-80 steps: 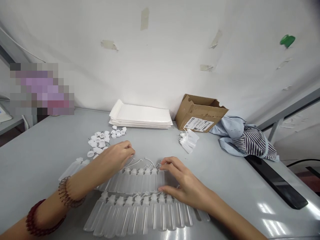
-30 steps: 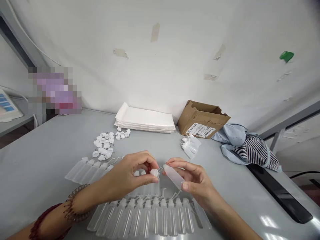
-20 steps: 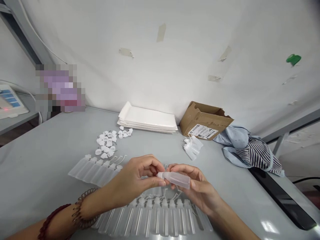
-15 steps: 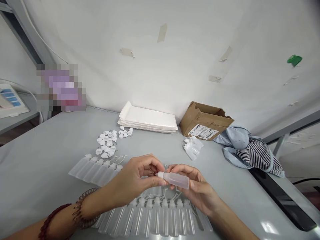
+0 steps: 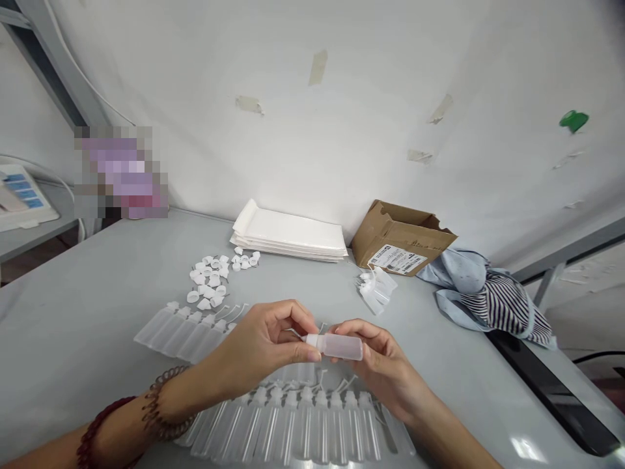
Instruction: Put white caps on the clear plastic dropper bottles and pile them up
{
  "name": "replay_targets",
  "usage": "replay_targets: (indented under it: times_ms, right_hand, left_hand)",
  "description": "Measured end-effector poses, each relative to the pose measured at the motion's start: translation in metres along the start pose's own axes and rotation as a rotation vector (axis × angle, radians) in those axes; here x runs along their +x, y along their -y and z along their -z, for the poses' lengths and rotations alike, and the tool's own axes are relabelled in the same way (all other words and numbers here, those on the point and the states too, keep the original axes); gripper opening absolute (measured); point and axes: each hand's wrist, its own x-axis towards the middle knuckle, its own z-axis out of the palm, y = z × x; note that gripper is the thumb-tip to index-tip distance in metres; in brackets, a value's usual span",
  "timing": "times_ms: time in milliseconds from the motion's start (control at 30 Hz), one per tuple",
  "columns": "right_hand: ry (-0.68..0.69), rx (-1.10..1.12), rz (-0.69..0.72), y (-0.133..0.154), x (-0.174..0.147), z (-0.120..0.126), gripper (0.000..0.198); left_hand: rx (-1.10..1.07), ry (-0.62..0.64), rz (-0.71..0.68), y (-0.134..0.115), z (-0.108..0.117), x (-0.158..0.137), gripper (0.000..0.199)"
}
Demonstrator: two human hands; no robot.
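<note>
Pinching the cap in left hand, gripping the bottle in right hand; might sit crooked from off-axis twisting.

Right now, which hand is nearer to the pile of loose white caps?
Left. In the picture, the left hand is below and right of the loose white caps; the right hand is farther right, beyond the left.

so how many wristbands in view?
2, both on the left forearm: a brown coil band nearer the left hand, and a dark red band farther up. Any beyond the frame's edge can't be seen.
</note>
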Motion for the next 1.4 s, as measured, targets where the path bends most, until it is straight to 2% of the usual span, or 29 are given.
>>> replay_targets:
  times_ms: [233,500,700,800,1067,1400]
  right_hand:
    - [-0.030,-0.123,0.036,-0.004,-0.002,0.004,0.037]
    - [-0.088,-0.419,0.211,0.004,-0.011,-0.003,0.018]
    - [-0.101,-0.499,0.289,0.004,-0.011,-0.002,0.018]
    - [-0.092,-0.473,0.273,0.003,-0.011,0.000,0.015]
    - [0.035,-0.270,0.219,0.002,-0.011,-0.001,0.016]
    - [0.049,-0.242,0.211,0.003,-0.011,-0.003,0.016]
  left_hand:
    - [0.005,-0.046,-0.012,-0.001,0.002,0.001,0.014]
    - [-0.029,-0.044,-0.018,-0.001,0.002,0.002,0.015]
    - [-0.027,-0.049,-0.016,0.001,0.003,0.002,0.016]
    - [-0.020,-0.060,0.002,-0.001,0.003,0.001,0.016]
    - [-0.024,-0.045,-0.022,-0.003,0.004,0.001,0.017]
    - [-0.042,-0.018,-0.036,-0.002,0.003,0.001,0.017]
